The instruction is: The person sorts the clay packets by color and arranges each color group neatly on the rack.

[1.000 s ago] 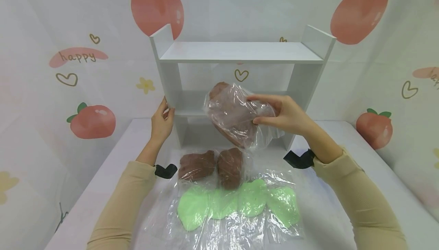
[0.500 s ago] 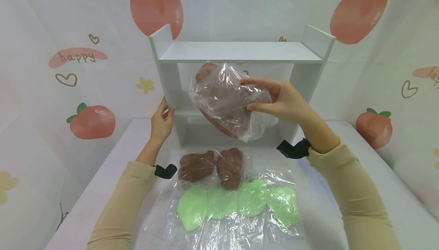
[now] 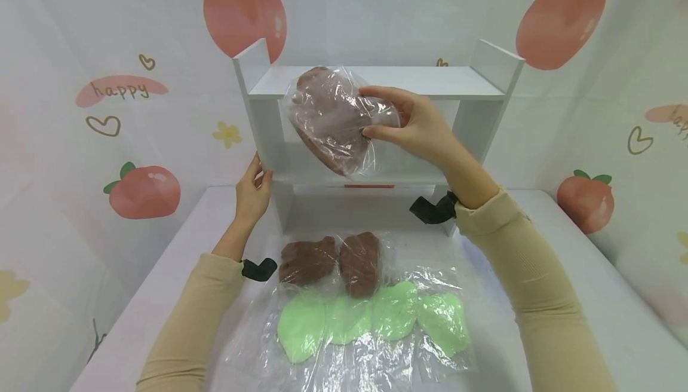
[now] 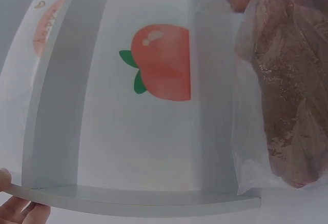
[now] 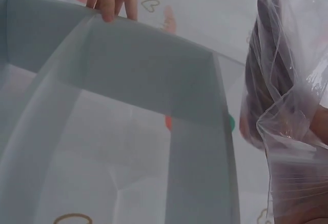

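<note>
My right hand [image 3: 421, 126] pinches a clear plastic zip bag [image 3: 328, 120] with a flat brown lump inside, its exact kind unclear. The bag hangs tilted before the upper part of a white shelf unit [image 3: 457, 81], overlapping the top board's front edge in the head view. In the right wrist view the bag [image 5: 271, 75] is at the right, beside the shelf. My left hand [image 3: 254, 195] holds the shelf's left side panel by its edge, thumb on one face and fingers on the other; fingers [image 4: 23, 211] show at the left wrist view's corner.
Two bagged brown lumps [image 3: 307, 260] lie before the shelf on the white table [image 3: 500, 350]. Several bagged light green flat pieces [image 3: 395, 311] lie nearer, in a row. Behind stands a white backdrop [image 3: 376, 9] printed with fruit and hearts.
My right hand has lifted the bag with the brown lump up and to the left, from the middle board's level to the top board's. The left hand has stayed on the side panel.
</note>
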Tool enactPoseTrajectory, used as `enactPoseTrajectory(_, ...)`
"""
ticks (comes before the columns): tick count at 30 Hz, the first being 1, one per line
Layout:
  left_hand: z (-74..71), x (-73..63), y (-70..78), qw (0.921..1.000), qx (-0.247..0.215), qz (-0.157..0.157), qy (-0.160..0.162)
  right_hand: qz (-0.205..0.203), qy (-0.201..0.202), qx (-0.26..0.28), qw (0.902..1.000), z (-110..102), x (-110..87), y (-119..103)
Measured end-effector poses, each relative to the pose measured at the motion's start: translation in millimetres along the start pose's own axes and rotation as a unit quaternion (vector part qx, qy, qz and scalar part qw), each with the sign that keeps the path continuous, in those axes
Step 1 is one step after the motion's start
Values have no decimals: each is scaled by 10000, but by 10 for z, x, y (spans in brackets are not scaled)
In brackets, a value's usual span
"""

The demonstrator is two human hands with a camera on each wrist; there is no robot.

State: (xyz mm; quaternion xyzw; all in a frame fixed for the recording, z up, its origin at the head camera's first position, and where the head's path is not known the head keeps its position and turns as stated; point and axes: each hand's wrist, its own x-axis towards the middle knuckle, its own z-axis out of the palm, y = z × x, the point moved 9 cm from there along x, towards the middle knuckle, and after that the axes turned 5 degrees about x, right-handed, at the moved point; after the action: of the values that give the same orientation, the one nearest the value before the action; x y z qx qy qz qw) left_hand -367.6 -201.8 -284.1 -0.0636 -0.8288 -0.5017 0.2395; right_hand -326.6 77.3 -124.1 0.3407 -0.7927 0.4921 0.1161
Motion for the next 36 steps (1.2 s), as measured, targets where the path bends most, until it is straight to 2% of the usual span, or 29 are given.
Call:
enactPoseTrajectory(9,-5,-9,-6,9999,59,-95,-7,358,227,-111,9990,40,272,43)
enactPoseTrajectory(14,-6,-20,10,10000,43,-77,3,701,306,521,9957,100,384,92)
enactPoseTrajectory(19,-8,-26,27,10000,-9,-30,21,1126,348,1265,9849,181,475,160)
enactPoseTrajectory(21,-14,-41,74,10000,-18,-45,7,1294,416,1555,9784,206,512,194)
enactPoseTrajectory(27,-5,-24,54,10000,20,-10,-17,1576,775,2354,9559,265,619,253)
enactPoseTrajectory(28,3,-5,7,10000,29,41,-1,1603,809,2396,9541,276,633,253)
enactPoseTrajectory(30,5,-3,9,10000,43,47,4,1639,868,2398,9529,295,660,251)
enactPoseTrajectory(36,-1,-9,19,10000,42,35,6,1609,1164,2097,9574,321,728,192)
